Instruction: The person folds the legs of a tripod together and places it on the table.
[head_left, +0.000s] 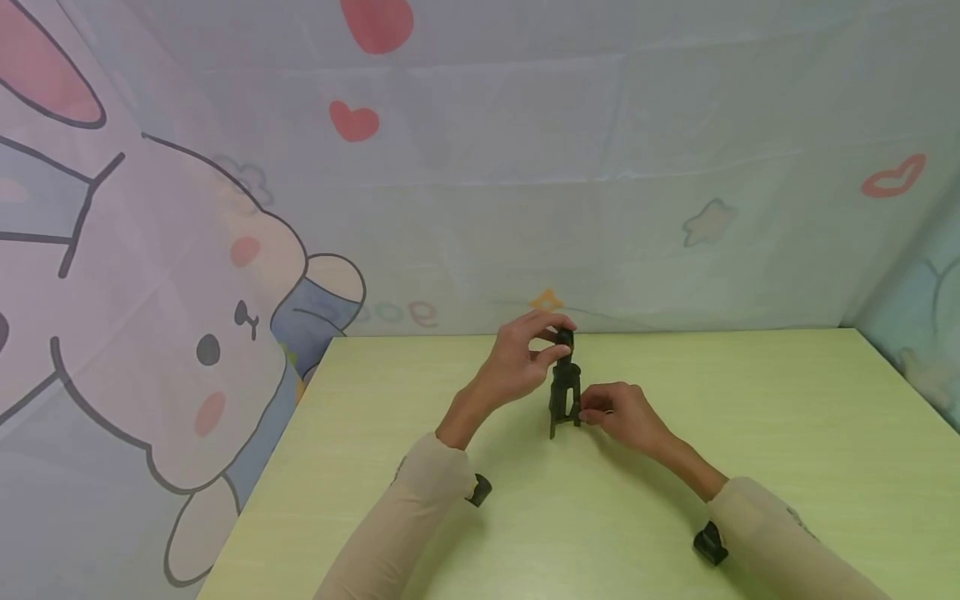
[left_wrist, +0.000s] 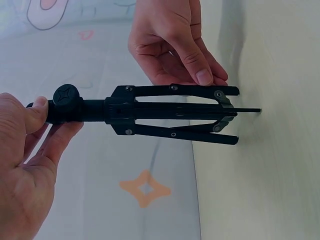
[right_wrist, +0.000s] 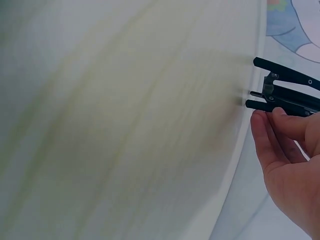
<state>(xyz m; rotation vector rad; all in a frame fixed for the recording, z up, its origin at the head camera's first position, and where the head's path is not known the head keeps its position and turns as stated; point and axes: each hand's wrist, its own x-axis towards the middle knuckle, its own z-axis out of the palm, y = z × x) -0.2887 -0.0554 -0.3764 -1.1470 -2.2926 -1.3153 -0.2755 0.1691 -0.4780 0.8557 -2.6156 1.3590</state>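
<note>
Article: small black tripod (left_wrist: 175, 110), hard matte plastic or coated metal (which, cannot be told), upright above the tabletop (head_left: 757, 417), between the two hands, near the back edge.
Column: smooth black cylinder, running into a wider angular black collar (left_wrist: 120, 110) where the legs are hinged.
Knob: short, round black knob (left_wrist: 66, 95) at the side of the column, its flat cap bearing a raised star-like cross.
Legs: slim, straight black bars, narrowly splayed, with small bright round rivets; short braces link them near their lower ends.
Feet: contact with the tabletop cannot be confirmed.
Left hand (head_left: 517, 360) grip: thumb and fingers pinching the top of the tripod, next to the knob.
Right hand (head_left: 622, 414) grip: thumb and fingertips pinching one leg near its lower end.
Sleeves: beige fabric sleeves (head_left: 408, 508), softly creased, on both forearms; a small black device (head_left: 481, 490) shows beneath the left cuff, another (head_left: 710, 543) beneath the right.
Tabletop finish: pale yellow-green, flat, faintly streaked like wood grain, straight-edged.
Backdrop: pale, lightly creased hanging sheet (head_left: 525, 217) printed with a large cartoon rabbit (head_left: 150, 367), red hearts (head_left: 354, 122) and star shapes.
</note>
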